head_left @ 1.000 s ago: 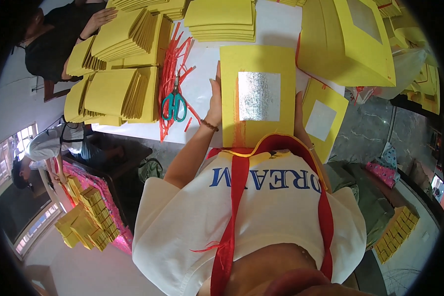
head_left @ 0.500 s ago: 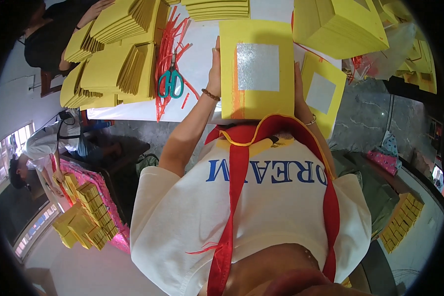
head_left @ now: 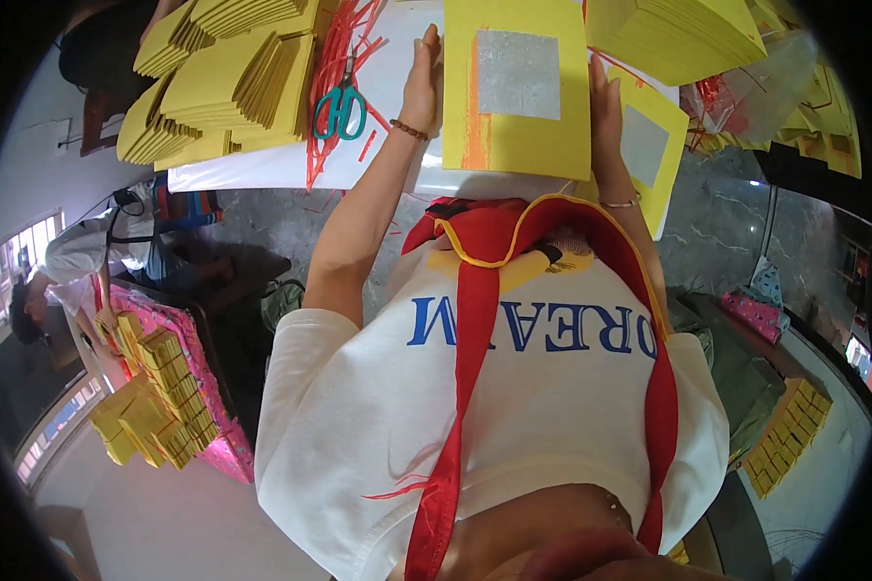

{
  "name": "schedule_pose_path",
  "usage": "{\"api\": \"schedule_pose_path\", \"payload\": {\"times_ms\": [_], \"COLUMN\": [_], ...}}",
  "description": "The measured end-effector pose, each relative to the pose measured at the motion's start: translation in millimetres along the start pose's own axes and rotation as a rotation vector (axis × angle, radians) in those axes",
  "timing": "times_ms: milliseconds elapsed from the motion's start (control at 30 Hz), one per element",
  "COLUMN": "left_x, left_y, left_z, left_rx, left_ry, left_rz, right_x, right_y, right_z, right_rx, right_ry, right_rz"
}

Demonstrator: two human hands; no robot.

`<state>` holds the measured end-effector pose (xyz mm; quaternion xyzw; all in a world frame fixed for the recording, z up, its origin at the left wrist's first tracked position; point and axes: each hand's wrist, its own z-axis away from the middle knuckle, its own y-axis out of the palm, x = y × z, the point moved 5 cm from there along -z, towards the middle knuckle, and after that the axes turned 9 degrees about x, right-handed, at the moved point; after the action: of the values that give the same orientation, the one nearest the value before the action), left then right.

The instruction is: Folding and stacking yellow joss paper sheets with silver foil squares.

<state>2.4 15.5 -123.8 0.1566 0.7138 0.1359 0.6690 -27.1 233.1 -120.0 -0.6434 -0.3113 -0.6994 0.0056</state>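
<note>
A stack of yellow paper sheets (head_left: 528, 145) lies on the white table in front of me, a silver square (head_left: 518, 74) and an orange stripe on its top sheet. My left hand (head_left: 422, 87) is upright along its left side, fingers straight. On the right side my right hand (head_left: 606, 121) has its fingers stretched out too, close to the edge. Both palms face the stack; whether they touch it I cannot tell. Partly behind my right hand lies another yellow sheet with a silver square (head_left: 644, 145).
Teal-handled scissors (head_left: 340, 113) rest by red plastic strips (head_left: 325, 73) left of my hand. Folded yellow bundles (head_left: 223, 92) are piled at the left, a thick yellow stack (head_left: 673, 39) at the far right. Another person (head_left: 107, 242) is beside a pink-covered table (head_left: 228, 441) with yellow bundles.
The whole view has shifted, so table and stack appear higher. My hands have loosened slightly from the stack's sides, and more of their fingers shows.
</note>
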Motion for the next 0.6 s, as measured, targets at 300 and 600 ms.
{"api": "schedule_pose_path", "payload": {"times_ms": [300,600], "left_x": [-37.5,-27.3], "left_y": [-4.8,43.5], "left_z": [74.8,85.1], "left_rx": [-0.055,-0.028], "left_ry": [0.019,0.013], "left_rz": [-0.392,-0.179], "right_x": [30.1,15.1], "right_y": [13.1,32.6], "right_z": [48.7,50.7], "right_rx": [0.052,0.014], "right_ry": [-0.167,-0.098], "right_rz": [0.249,0.095]}}
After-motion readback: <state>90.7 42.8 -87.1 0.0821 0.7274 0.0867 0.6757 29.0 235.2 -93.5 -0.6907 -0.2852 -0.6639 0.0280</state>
